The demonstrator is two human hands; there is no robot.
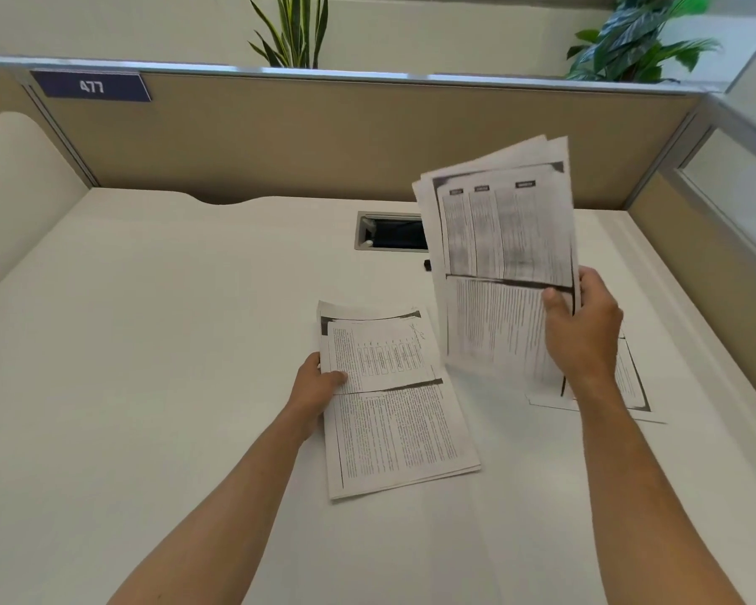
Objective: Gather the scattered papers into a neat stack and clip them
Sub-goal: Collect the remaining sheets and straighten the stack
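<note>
Right of centre, the right hand grasps a raised sheaf of papers by its edge, upright, probably to bring it over to the rest. Lower centre, the left hand pinches a second bundle flat on the desk, steadying it. One loose sheet lies under the right wrist: three groups. A small dark object, perhaps the clip, sits by the desk's cable hatch

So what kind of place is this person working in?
Most likely an office cubicle: a white desk fenced by tan partition panels, one bearing a number plate reading 477, with a cable hatch set in the desktop.
</note>
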